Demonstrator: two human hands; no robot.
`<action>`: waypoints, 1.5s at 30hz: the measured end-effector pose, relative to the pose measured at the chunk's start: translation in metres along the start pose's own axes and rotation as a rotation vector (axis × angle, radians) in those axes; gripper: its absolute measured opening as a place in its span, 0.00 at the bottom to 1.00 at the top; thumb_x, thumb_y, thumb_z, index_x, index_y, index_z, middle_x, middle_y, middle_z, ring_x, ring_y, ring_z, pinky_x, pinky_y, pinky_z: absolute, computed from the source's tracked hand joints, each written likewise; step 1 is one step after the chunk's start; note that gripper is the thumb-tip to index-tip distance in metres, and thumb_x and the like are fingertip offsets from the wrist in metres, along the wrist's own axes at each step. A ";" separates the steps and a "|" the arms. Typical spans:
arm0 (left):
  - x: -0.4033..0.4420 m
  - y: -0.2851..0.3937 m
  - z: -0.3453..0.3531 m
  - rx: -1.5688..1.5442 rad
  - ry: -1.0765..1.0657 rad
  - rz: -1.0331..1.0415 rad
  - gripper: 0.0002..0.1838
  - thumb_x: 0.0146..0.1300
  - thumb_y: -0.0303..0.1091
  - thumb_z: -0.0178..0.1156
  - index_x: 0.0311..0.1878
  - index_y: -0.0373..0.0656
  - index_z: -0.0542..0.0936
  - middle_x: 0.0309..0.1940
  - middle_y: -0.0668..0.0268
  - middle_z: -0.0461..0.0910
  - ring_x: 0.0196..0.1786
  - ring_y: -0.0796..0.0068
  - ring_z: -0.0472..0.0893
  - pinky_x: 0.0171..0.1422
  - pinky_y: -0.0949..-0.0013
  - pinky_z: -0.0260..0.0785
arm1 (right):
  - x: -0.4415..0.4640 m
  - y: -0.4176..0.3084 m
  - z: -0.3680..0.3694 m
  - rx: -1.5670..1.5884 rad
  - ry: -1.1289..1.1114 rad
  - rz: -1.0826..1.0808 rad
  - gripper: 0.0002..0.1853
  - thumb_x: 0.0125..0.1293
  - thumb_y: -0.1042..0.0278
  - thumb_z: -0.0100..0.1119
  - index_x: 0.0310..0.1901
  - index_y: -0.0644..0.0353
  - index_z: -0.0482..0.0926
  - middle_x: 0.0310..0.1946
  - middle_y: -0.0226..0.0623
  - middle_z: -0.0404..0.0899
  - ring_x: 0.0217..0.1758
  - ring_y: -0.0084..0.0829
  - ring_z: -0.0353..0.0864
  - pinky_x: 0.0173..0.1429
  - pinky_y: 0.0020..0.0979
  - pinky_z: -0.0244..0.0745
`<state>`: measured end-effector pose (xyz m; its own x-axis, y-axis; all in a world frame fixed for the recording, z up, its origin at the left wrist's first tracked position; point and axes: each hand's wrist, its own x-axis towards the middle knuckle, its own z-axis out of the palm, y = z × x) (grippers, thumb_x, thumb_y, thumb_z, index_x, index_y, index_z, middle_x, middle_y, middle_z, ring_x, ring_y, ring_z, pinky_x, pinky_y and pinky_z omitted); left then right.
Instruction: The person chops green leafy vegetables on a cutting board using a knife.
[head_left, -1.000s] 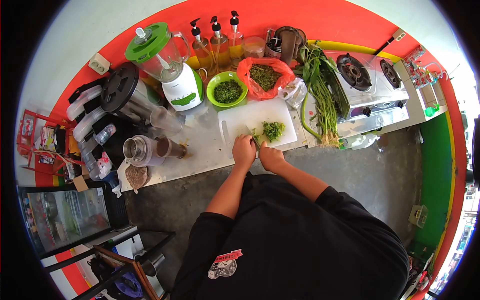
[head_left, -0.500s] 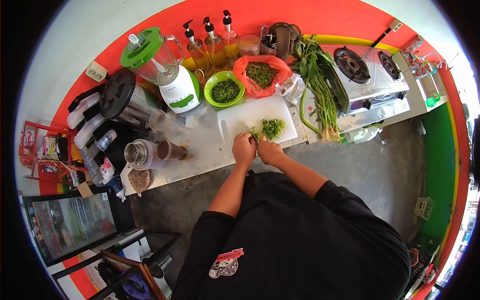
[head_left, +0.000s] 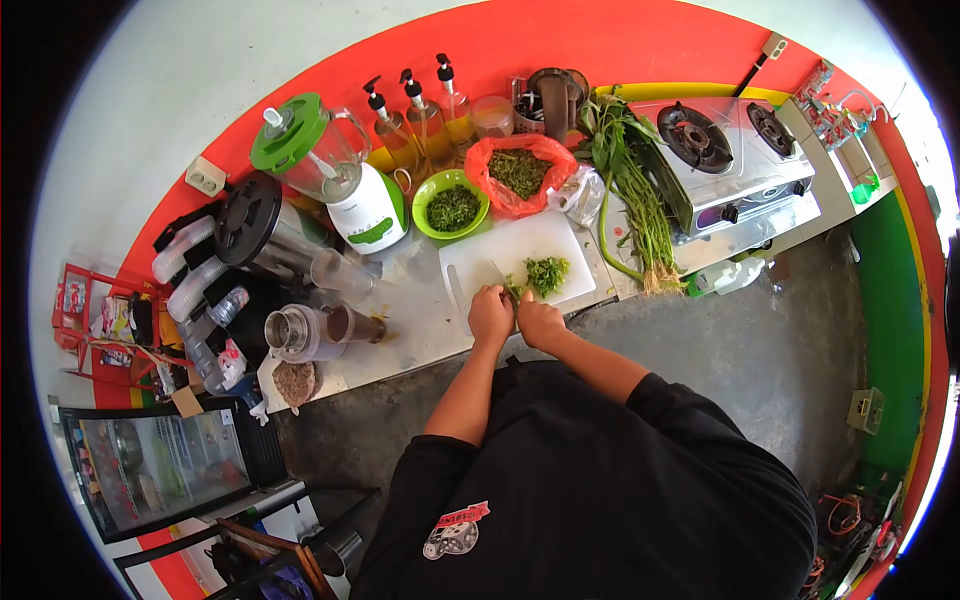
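A white cutting board (head_left: 480, 243) lies near the counter's front edge with a small pile of chopped green leaves (head_left: 547, 275) on its right part. My left hand (head_left: 491, 317) is closed at the board's front edge, its fingers pressed on a few green leaves (head_left: 516, 290). Close beside it, my right hand (head_left: 541, 322) is wrapped round a knife (head_left: 498, 270); its thin blade points up and left over the board, and the handle is mostly hidden.
Behind the board stand a green bowl (head_left: 427, 189) of chopped leaves, a red plastic bag (head_left: 556, 180) of greens and a blender (head_left: 368, 212). Long-stemmed greens (head_left: 640, 200) lie beside a gas stove (head_left: 735, 180) on the right. Tumblers and a brown cup (head_left: 350, 325) stand left.
The whole view has shifted slightly down as my head moved. Both hands stay close together at the board's front edge, with the knife still held.
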<state>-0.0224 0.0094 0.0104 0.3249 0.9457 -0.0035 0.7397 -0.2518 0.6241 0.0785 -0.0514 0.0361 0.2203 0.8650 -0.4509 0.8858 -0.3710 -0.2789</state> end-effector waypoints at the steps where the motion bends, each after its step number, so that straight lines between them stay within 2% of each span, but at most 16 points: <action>1: -0.001 -0.001 0.002 -0.014 0.009 0.021 0.03 0.61 0.31 0.62 0.33 0.44 0.82 0.37 0.60 0.80 0.47 0.53 0.80 0.47 0.52 0.75 | -0.003 0.004 -0.004 0.003 0.009 0.002 0.17 0.66 0.72 0.58 0.52 0.66 0.66 0.44 0.56 0.85 0.49 0.51 0.88 0.50 0.46 0.84; 10: -0.004 0.005 0.013 0.008 0.057 0.034 0.02 0.62 0.31 0.63 0.34 0.45 0.81 0.37 0.61 0.79 0.48 0.54 0.78 0.50 0.53 0.75 | -0.010 0.049 -0.007 0.056 0.063 0.156 0.16 0.71 0.65 0.51 0.53 0.67 0.66 0.45 0.60 0.85 0.51 0.55 0.86 0.54 0.50 0.81; 12: -0.005 0.006 0.016 0.001 0.066 0.047 0.02 0.63 0.30 0.62 0.35 0.44 0.81 0.38 0.61 0.79 0.48 0.54 0.78 0.50 0.53 0.75 | -0.013 0.051 -0.008 0.179 0.095 0.204 0.16 0.70 0.64 0.51 0.53 0.66 0.66 0.45 0.61 0.84 0.52 0.58 0.85 0.56 0.53 0.79; 19: -0.006 0.005 0.017 -0.084 0.065 0.069 0.03 0.63 0.29 0.62 0.38 0.44 0.83 0.38 0.61 0.80 0.48 0.54 0.79 0.50 0.54 0.75 | -0.018 0.057 -0.008 0.174 0.044 0.132 0.18 0.68 0.60 0.52 0.52 0.64 0.68 0.44 0.63 0.83 0.49 0.62 0.84 0.55 0.57 0.77; 21: -0.003 0.004 0.016 -0.112 0.059 0.056 0.03 0.63 0.29 0.62 0.38 0.44 0.83 0.38 0.61 0.80 0.48 0.55 0.79 0.50 0.54 0.75 | -0.017 0.058 -0.007 0.181 0.108 0.099 0.17 0.70 0.58 0.51 0.51 0.63 0.69 0.43 0.62 0.83 0.48 0.61 0.84 0.54 0.57 0.77; 26: -0.003 0.006 0.010 -0.160 0.002 0.010 0.02 0.61 0.28 0.65 0.37 0.44 0.83 0.38 0.62 0.81 0.45 0.56 0.80 0.49 0.55 0.75 | -0.022 0.060 0.002 0.145 0.091 0.066 0.18 0.73 0.53 0.50 0.50 0.62 0.69 0.41 0.61 0.83 0.46 0.62 0.84 0.51 0.58 0.77; 30: -0.002 0.004 0.010 -0.177 0.085 -0.024 0.03 0.59 0.28 0.66 0.37 0.44 0.83 0.37 0.62 0.81 0.45 0.57 0.81 0.48 0.56 0.74 | -0.023 0.053 -0.003 0.167 0.102 0.022 0.20 0.74 0.50 0.50 0.51 0.61 0.67 0.39 0.61 0.84 0.44 0.63 0.84 0.49 0.58 0.77; 33: 0.000 0.002 0.010 -0.159 0.069 0.002 0.03 0.58 0.28 0.67 0.36 0.44 0.84 0.36 0.62 0.81 0.45 0.56 0.81 0.47 0.56 0.74 | -0.024 0.044 -0.004 0.166 0.104 -0.029 0.19 0.75 0.51 0.49 0.52 0.61 0.66 0.38 0.60 0.84 0.43 0.63 0.84 0.48 0.59 0.77; 35: -0.001 0.002 0.007 -0.141 0.031 0.091 0.03 0.58 0.28 0.68 0.36 0.43 0.85 0.36 0.62 0.82 0.45 0.55 0.81 0.47 0.56 0.75 | -0.020 0.039 -0.002 0.153 0.095 -0.032 0.19 0.75 0.52 0.49 0.51 0.62 0.66 0.37 0.60 0.84 0.43 0.62 0.84 0.48 0.58 0.78; 40: -0.002 0.005 0.007 -0.100 0.055 0.102 0.03 0.58 0.29 0.66 0.35 0.44 0.86 0.35 0.61 0.82 0.43 0.54 0.81 0.45 0.55 0.76 | -0.017 0.031 0.001 0.101 0.074 -0.055 0.18 0.76 0.55 0.48 0.51 0.65 0.66 0.37 0.58 0.85 0.42 0.60 0.85 0.47 0.56 0.79; 45: 0.000 0.008 0.009 -0.100 0.068 0.070 0.04 0.56 0.30 0.65 0.35 0.45 0.86 0.34 0.62 0.82 0.42 0.54 0.81 0.44 0.55 0.76 | -0.019 0.023 0.005 -0.009 0.088 -0.056 0.14 0.70 0.67 0.52 0.50 0.67 0.67 0.35 0.56 0.85 0.40 0.54 0.88 0.43 0.51 0.83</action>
<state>-0.0117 0.0054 0.0082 0.3308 0.9390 0.0936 0.6532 -0.2995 0.6954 0.0931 -0.0781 0.0341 0.2048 0.9110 -0.3579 0.9015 -0.3179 -0.2935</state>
